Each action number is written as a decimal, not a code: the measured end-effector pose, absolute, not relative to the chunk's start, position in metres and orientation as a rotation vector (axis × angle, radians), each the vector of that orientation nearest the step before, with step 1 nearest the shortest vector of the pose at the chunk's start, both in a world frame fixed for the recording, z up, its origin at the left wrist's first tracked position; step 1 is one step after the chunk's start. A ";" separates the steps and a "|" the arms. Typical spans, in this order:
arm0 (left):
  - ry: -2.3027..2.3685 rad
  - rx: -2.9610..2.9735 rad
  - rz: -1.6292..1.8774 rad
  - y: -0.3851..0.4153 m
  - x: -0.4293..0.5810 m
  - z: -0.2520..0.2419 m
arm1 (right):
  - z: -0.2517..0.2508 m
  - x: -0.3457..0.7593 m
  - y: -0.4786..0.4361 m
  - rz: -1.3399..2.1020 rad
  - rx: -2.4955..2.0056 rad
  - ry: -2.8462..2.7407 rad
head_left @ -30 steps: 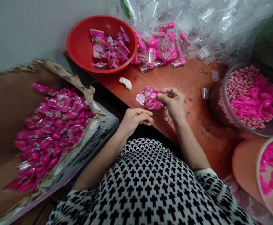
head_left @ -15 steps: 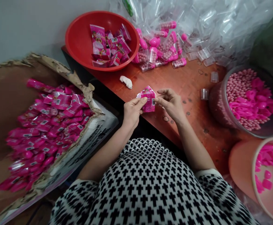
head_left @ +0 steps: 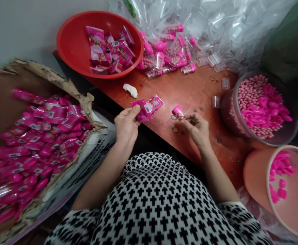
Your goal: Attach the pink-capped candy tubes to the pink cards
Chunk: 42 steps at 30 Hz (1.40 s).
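Note:
Pinched between thumb and fingers of my left hand [head_left: 127, 124] are pink printed packets [head_left: 146, 108], fanned apart beyond the fingertips; I cannot tell how many. My right hand [head_left: 198, 129] grips a small clear tube of pink beads [head_left: 178, 113] by its lower end, with its bright pink cap pointing up and left. The tube and the packets are apart, both over the near edge of the reddish table [head_left: 161, 81]. A crumpled white lump [head_left: 130, 90] lies on the table just beyond my left hand.
A red bowl [head_left: 72, 51] holds pink packets. Behind are filled tubes [head_left: 160, 59] and a heap of clear tubes [head_left: 222, 23]. At right stand a bead tub [head_left: 228, 112] and a peach basket [head_left: 256, 166]. A torn carton [head_left: 97, 136] of filled packets is at left.
My hands have moved apart, the left one leftward with the packets, which are now fanned out. A pink-capped tube now shows in my right hand. The whole view has shifted slightly.

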State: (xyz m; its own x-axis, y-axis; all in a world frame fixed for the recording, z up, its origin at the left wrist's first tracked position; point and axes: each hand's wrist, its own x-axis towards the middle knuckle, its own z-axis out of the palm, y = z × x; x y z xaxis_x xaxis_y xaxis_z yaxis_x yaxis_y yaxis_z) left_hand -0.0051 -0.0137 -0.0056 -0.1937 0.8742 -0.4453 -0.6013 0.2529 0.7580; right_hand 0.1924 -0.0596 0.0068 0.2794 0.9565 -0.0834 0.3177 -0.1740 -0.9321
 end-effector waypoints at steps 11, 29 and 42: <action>1.008 0.038 1.223 -0.009 0.008 -0.012 | 0.008 0.205 -0.036 0.198 -2.254 -2.052; 0.820 -0.092 1.239 -0.012 0.024 -0.005 | -0.008 0.126 -0.080 1.243 -1.442 -0.943; 0.810 0.336 1.067 -0.019 0.025 -0.003 | -0.018 0.122 -0.077 1.201 -1.348 -0.995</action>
